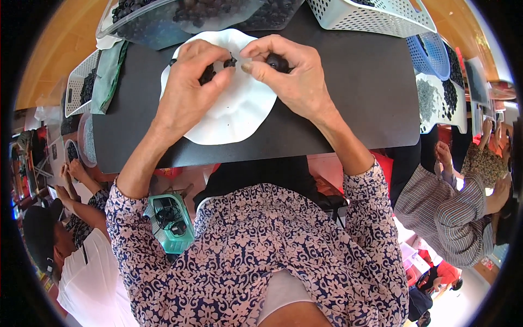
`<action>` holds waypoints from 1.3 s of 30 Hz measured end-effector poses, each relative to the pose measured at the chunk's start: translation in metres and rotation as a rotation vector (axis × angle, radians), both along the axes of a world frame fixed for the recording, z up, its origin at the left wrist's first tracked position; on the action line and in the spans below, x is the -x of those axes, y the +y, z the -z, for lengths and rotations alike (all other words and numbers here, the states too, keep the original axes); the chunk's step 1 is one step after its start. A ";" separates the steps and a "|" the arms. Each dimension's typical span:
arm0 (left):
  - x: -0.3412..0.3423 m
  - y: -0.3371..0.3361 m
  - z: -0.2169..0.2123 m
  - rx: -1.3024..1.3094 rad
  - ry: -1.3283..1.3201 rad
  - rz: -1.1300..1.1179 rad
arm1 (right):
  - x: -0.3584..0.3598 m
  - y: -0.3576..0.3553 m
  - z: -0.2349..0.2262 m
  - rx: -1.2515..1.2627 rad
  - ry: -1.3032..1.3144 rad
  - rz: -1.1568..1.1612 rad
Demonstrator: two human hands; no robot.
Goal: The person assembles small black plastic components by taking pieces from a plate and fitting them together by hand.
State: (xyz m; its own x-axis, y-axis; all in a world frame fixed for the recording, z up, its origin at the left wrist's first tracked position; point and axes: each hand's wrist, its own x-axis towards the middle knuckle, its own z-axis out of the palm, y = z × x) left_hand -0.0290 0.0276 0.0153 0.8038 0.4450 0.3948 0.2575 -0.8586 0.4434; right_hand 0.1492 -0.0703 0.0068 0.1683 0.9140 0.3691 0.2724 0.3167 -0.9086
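Note:
Both my hands are raised over a white plate with a wavy rim [231,128]. My left hand [185,90] is closed, pinching a small black part [230,62] between thumb and forefinger; more black parts are tucked in its palm. Close by on the right, my right hand [299,76] curls around a round, shiny black part [278,62]. Its thumb and forefinger come together at a small pale or clear piece, too small to make out. The fingertips of the two hands almost meet. A few dark specks lie on the plate.
Beyond the plate, a clear bin [150,35] holds many black parts. A white basket [376,24] and blue basket [430,60] stand right, near a white tray [460,117] with clear and black pieces. Green cloth [108,82] hangs left. Other people sit on both sides.

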 end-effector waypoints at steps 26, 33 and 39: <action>-0.029 -0.017 -0.008 1.222 -0.463 -0.036 | 0.007 0.001 0.002 -0.226 -0.326 0.103; -0.048 -0.020 -0.013 1.115 -0.393 0.119 | 0.008 -0.001 -0.001 -0.261 -0.337 0.108; -0.052 -0.028 -0.013 1.220 -0.438 0.085 | 0.006 -0.003 -0.003 -0.240 -0.338 0.122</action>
State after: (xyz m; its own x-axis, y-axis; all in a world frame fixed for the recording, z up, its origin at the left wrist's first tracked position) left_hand 0.0227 -0.0001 0.0284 0.7551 0.6556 0.0088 -0.1414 0.1498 0.9786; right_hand 0.1429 -0.0736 0.0097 0.1031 0.7763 0.6219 0.5910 0.4551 -0.6661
